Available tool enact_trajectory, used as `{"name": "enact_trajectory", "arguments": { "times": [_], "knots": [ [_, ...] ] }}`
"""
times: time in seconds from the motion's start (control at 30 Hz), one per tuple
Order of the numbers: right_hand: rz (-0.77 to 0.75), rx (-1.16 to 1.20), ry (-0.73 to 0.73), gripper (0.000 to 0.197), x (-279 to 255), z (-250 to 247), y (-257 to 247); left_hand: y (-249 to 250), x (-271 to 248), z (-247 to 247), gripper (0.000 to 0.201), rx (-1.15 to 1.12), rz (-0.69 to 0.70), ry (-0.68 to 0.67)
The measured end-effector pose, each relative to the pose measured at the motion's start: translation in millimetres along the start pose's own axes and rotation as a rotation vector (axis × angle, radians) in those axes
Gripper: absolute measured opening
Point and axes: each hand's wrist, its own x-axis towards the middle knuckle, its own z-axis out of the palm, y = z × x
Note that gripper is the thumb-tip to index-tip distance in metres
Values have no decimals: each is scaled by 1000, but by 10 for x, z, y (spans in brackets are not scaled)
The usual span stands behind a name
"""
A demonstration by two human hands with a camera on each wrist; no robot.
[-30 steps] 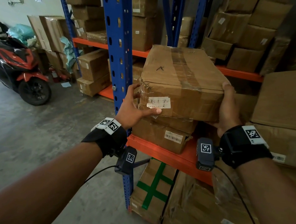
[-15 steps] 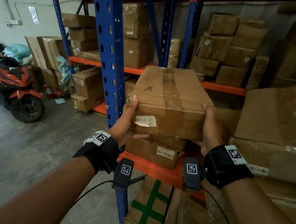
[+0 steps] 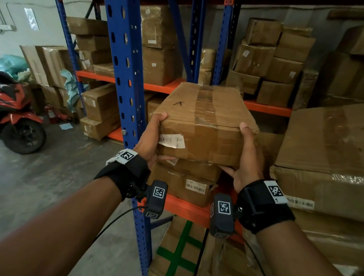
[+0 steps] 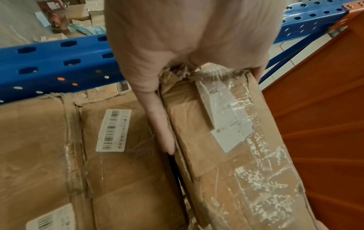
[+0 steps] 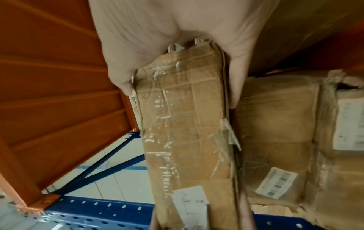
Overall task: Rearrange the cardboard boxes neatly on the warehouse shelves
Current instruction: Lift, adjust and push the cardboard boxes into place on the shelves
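Note:
A taped brown cardboard box with a torn white label is held at the front of the orange shelf. My left hand grips its left near corner, fingers on top and thumb under the bottom edge. My right hand grips the right near corner the same way. Beneath it lies a barcoded box. In the left wrist view my left hand has its thumb between the held box and the lower box, with a dark gap there. In the right wrist view my right hand clasps the box's end.
A blue rack upright stands just left of the held box. A large crumpled box fills the shelf to the right. More boxes are stacked on the higher shelf and below. A red motorbike is parked at the left on the concrete floor.
My left thumb has slid from the box's front face to under its bottom edge. My right hand has shifted round the right corner. The view has tilted upward.

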Motion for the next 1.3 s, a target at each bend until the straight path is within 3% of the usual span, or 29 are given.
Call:
{"name": "enact_trajectory", "arguments": {
  "times": [0.07,0.2,0.3,0.4,0.47,0.53,0.6,0.67,0.8,0.93,1.03,1.1,1.13,1.23,1.3],
  "knots": [
    [-9,-1,59,88,19,17,-69,19,8,30,57,-25,-19,-15],
    [-96,-54,166,117,50,51,-205,-29,3,115,53,-77,-60,-65],
    [-163,-121,200,109,52,22,-327,-125,87,94,72,70,-9,-48],
    [-208,-180,213,107,68,22,-421,-121,162,-17,97,502,313,179],
    [-233,-196,188,115,38,80,-482,-65,126,-62,84,658,604,255],
    [-256,-226,163,108,19,155,-538,-20,48,-50,82,786,854,205],
    [-278,-275,129,107,-12,249,-585,-21,-11,17,103,959,1018,81],
    [-294,-338,104,110,-52,357,-625,-67,-23,148,127,1107,1085,26],
    [-308,-408,5,115,-155,534,-615,-72,50,406,147,1182,1043,243],
    [-396,-402,-97,115,-207,496,-370,26,210,402,125,1075,1046,411],
    [-403,-274,-130,87,-146,348,-171,104,230,372,125,982,965,488],
    [-263,-276,-142,47,-109,277,-44,221,199,374,127,817,827,552],
    [-152,-284,-166,36,-100,267,34,291,184,368,127,687,752,576],
    [52,-332,-260,47,-70,312,315,451,151,332,123,303,570,619],
    [139,-309,-319,46,-83,375,480,431,95,341,121,195,496,611]
  ]
}}
